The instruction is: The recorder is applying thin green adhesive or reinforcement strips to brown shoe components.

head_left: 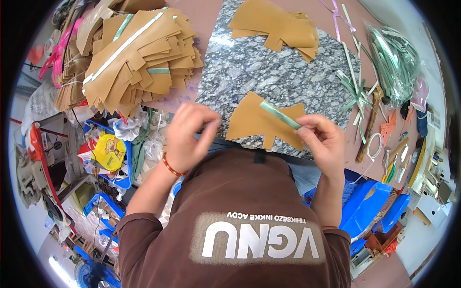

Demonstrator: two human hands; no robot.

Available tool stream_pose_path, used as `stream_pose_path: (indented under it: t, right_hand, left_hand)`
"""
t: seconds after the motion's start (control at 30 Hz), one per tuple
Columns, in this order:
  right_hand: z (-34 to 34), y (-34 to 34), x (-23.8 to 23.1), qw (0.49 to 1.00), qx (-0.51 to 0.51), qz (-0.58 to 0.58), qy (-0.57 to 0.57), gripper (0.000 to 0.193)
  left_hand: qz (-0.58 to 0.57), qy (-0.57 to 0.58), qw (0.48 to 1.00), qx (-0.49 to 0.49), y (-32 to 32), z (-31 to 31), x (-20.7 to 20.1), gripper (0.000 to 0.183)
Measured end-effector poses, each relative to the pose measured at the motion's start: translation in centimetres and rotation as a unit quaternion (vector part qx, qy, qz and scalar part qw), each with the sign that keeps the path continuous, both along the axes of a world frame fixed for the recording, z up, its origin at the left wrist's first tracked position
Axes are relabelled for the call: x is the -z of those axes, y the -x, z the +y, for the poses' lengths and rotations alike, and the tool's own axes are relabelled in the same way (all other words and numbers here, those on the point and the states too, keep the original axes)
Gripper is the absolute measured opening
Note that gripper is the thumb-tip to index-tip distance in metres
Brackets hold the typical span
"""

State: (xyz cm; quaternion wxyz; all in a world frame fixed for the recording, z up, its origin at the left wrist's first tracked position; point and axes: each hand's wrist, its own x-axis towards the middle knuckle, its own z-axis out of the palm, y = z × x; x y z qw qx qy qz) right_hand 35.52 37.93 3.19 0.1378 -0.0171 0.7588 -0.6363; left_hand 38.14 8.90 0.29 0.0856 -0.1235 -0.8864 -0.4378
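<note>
In front of me a fan-shaped brown sheet piece (247,117) with a small tab lies on the near edge of a speckled grey stone slab (249,72). Between thumb and index finger my right hand (326,139) pinches one end of a shiny green strip (278,114). The strip slants across the upper right part of the brown piece. My left hand (189,134) is left of the piece, its fingers curled toward the thumb; whether anything is between them is hidden.
Similar brown pieces (273,24) lie at the slab's far end. A large pile of them (144,62) stands at the left. On the right are a bundle of green strips (394,62), a hammer (370,127) and hand tools (396,163). Blue bins (360,206) stand below the table.
</note>
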Motion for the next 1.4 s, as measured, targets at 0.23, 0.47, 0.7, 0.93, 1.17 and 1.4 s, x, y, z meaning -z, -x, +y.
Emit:
stream_pose_path:
  t: [0.23,0.47,0.7,0.93,1.17,1.4]
  right_hand:
    - [-2.2,1.0,0.5,0.990,-0.047,-0.128,-0.044,0.009]
    - [-4.1,1.0,1.6,0.983,-0.078,-0.104,-0.126,0.014]
    - [-4.3,1.4,1.4,0.974,-0.079,-0.093,-0.191,0.018]
    - [-4.3,1.5,1.3,0.972,-0.076,-0.085,-0.207,0.019]
    - [-0.1,1.7,0.4,0.985,-0.059,-0.110,-0.122,0.011]
    - [2.4,1.9,-1.0,0.989,-0.030,-0.115,-0.090,0.010]
  left_hand:
    - [0.101,0.013,0.995,0.014,-1.5,1.4,2.7,0.021]
    - [0.126,0.048,0.991,0.025,-1.4,1.4,3.2,0.025]
    - [0.126,0.048,0.991,0.022,-1.5,1.5,3.4,0.025]
    - [0.124,0.148,0.978,0.082,-1.0,1.6,2.5,0.034]
    - [0.094,0.222,0.963,0.120,-1.1,1.5,1.7,0.043]
    - [0.081,0.235,0.960,0.129,-0.9,1.6,1.2,0.038]
